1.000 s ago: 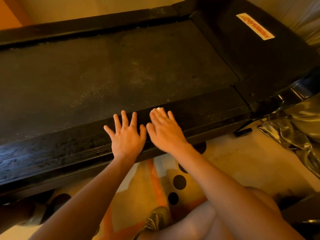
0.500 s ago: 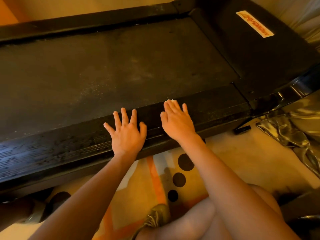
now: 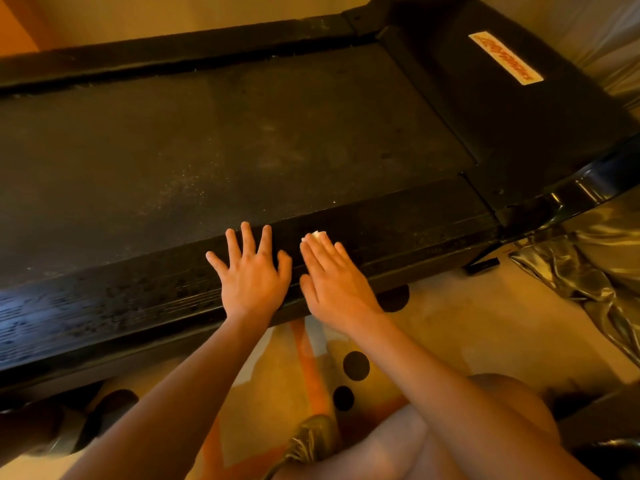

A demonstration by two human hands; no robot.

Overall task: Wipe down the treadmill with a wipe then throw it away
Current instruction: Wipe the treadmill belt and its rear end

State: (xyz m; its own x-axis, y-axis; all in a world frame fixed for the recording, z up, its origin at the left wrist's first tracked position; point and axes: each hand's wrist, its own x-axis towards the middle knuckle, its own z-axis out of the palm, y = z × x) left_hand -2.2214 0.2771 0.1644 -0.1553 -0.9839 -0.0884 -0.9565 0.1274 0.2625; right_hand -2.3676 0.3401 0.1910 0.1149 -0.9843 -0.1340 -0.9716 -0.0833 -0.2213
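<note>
A black treadmill point(image 3: 242, 140) lies across the view, its dusty belt wide and its near side rail point(image 3: 104, 306) running left to right. My left hand point(image 3: 251, 275) rests flat on that rail with fingers spread and nothing in it. My right hand point(image 3: 332, 282) lies just beside it, palm down on the rail, pressing a white wipe point(image 3: 317, 234) against the surface. Only a small corner of the wipe shows past the fingertips; the rest is hidden under the hand.
The motor cover point(image 3: 519, 109) with a white and orange label point(image 3: 505, 58) is at the right end. Shiny crumpled plastic sheeting point(image 3: 588, 278) lies on the floor to the right. A patterned mat point(image 3: 311, 362), my knee point(image 3: 450, 438) and shoe point(image 3: 311, 441) are below.
My right hand slid right along the rail, then came back left until it sits beside my left hand. My left hand stayed in place.
</note>
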